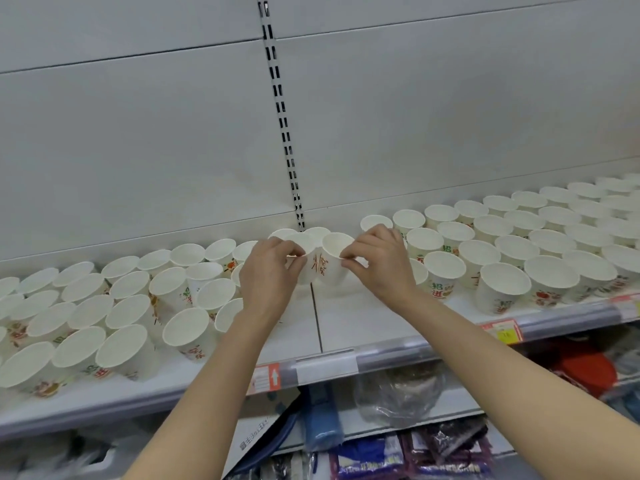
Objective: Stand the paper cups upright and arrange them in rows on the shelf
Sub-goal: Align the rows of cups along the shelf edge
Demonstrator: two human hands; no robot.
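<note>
- My left hand [268, 268] pinches the rim of a white paper cup with red print [304, 258], and my right hand [375, 263] pinches the rim of a second plain-sided white paper cup [334, 259]; both cups stand upright, touching each other, right at the seam in the white metal shelf [332, 327].
- In front of that seam the shelf board lies bare down to its grey price-tag rail [381, 356].
- Left of the seam, a crowd of upright white printed cups [121, 313] stands loosely, the rows ragged.
- Right of the seam, more upright white cups [519, 244] sit in tidier rows.
- Just behind the seam, two more white cups [311, 233] stand against the pale back panel [138, 150].
- Risk, as I judge it: these cups are light, so a wrist brushing a neighbour could topple several; squeezing a rim too hard could crease it.
</note>
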